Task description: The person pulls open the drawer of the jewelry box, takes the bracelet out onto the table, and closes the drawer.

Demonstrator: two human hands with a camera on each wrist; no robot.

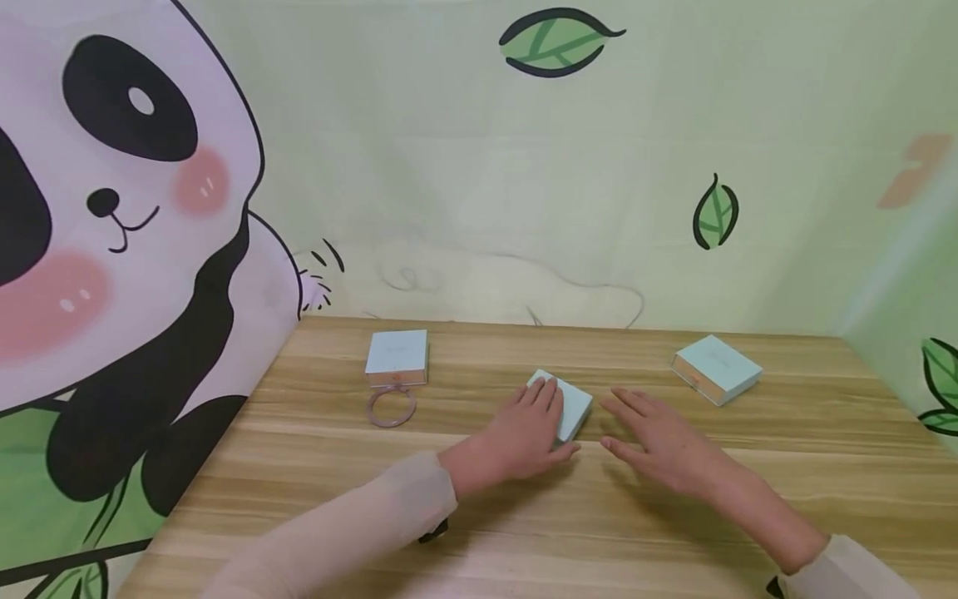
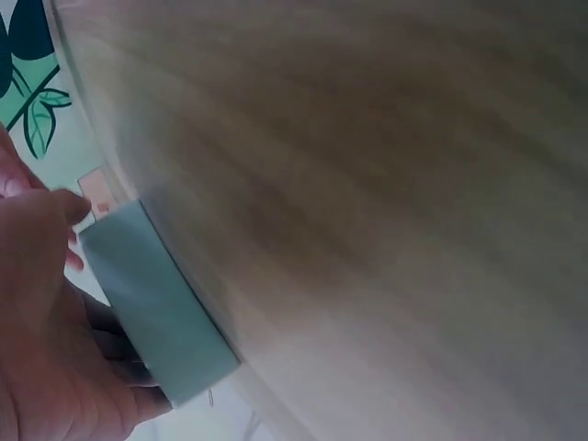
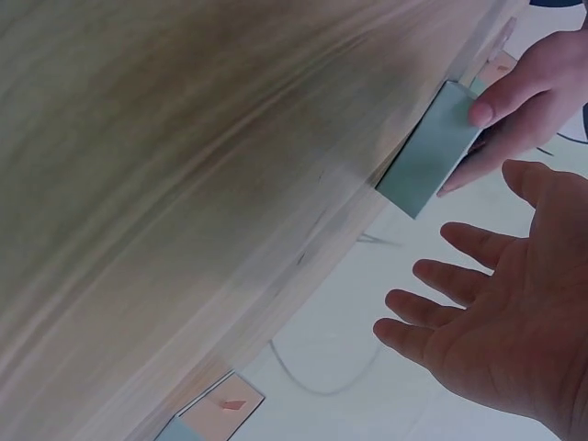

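Note:
In the head view a small pale-blue box [image 1: 575,409] with a plain side lies on the wooden table near the middle. My left hand [image 1: 524,428] rests over its top, fingers extended across the lid and thumb near the front edge. The left wrist view shows the box's blue side [image 2: 156,303] close under the palm. To the right of that box, my right hand [image 1: 666,441] hovers with fingers spread, touching nothing. In the right wrist view the palm of the right hand [image 3: 514,322] faces the box, apart from it.
A similar box [image 1: 397,353] with an orange-pink front lies at the back left, a thin pinkish ring [image 1: 391,408] just before it. Another such box [image 1: 717,366] sits angled at the back right. A printed panda curtain [image 1: 449,166] bounds the wooden table [image 1: 314,482].

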